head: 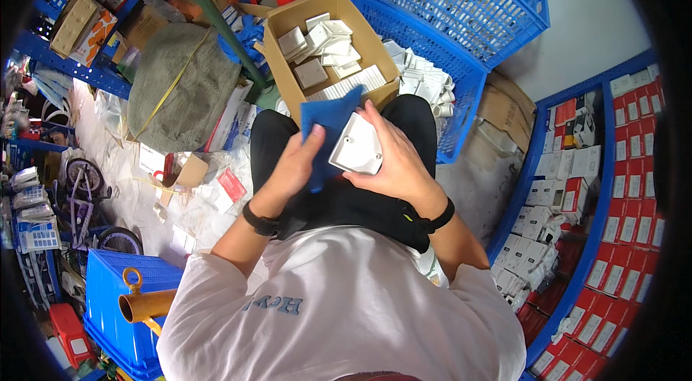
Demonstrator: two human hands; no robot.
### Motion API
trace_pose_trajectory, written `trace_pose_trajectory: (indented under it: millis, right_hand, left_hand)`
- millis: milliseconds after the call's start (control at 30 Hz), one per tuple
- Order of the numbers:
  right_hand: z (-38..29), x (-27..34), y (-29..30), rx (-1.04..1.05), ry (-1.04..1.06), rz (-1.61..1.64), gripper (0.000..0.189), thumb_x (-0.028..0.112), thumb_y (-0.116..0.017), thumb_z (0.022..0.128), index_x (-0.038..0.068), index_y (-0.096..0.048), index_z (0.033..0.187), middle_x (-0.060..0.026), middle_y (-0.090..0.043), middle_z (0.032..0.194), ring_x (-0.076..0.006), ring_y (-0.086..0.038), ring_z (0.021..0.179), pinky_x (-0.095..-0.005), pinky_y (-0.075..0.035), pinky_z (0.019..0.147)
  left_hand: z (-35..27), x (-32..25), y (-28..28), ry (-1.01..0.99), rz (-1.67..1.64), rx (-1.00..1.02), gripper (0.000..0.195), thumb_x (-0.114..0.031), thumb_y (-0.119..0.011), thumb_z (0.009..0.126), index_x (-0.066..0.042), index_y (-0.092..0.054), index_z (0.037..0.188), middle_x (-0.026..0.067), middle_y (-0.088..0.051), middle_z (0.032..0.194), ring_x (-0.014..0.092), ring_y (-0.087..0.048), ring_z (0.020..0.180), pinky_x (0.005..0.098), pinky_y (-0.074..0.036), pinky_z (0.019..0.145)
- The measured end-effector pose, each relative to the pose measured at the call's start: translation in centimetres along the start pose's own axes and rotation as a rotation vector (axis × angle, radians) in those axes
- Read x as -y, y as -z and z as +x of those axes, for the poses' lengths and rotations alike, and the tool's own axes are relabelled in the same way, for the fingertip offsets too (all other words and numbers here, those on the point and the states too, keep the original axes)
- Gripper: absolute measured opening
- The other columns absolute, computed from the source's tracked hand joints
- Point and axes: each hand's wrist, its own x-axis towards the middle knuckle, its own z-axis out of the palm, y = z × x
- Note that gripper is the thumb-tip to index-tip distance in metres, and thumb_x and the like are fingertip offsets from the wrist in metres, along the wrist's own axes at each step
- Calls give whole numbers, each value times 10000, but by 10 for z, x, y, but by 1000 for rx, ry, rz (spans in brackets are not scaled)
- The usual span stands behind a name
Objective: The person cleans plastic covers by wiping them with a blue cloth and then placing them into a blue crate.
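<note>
Above my lap, my right hand [397, 156] grips a square white plastic electrical box [357, 146] by its edges, its hollow side with screw posts facing up. My left hand [297, 162] holds a blue cloth [331, 116] just left of the box, thumb on top. The cloth hangs down between the two hands and partly covers the near side of a cardboard box [286, 78]. Inside that carton lie several similar white plastic pieces [330, 43], some heaped loosely and some lined up in a row along the near wall.
Right of the carton stands a blue plastic crate [465, 110] holding loose white fittings [424, 75]. A green pole [211, 8] and a grey cushion-like bundle [181, 83] are at the left. Blue shelving [589, 240] with red and white boxes lines the right. Litter covers the floor [216, 186].
</note>
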Motion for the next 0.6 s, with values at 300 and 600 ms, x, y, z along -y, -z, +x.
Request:
trace_pose_trajectory:
  millis: [300, 600]
  right_hand:
    - [8, 6, 4, 36, -48, -85, 1024, 192, -770, 582, -53, -171, 1376, -247, -457, 1252, -369, -466, 1148, -400, -360, 979]
    - [0, -9, 2, -144, -39, 338, 1198, 163, -875, 536, 44, -75, 1420, -223, -321, 1384, -294, -375, 1260, -391, -285, 1048]
  left_hand:
    - [-5, 7, 3, -84, 486, 15, 260, -152, -530, 910, 28, -548, 1097, 40, -611, 917, 78, -530, 812, 246, -453, 723]
    - [-1, 12, -7, -50, -93, -112, 361, -142, -574, 884, 24, -483, 1191, 79, -570, 1112, 149, -555, 988, 288, -457, 848]
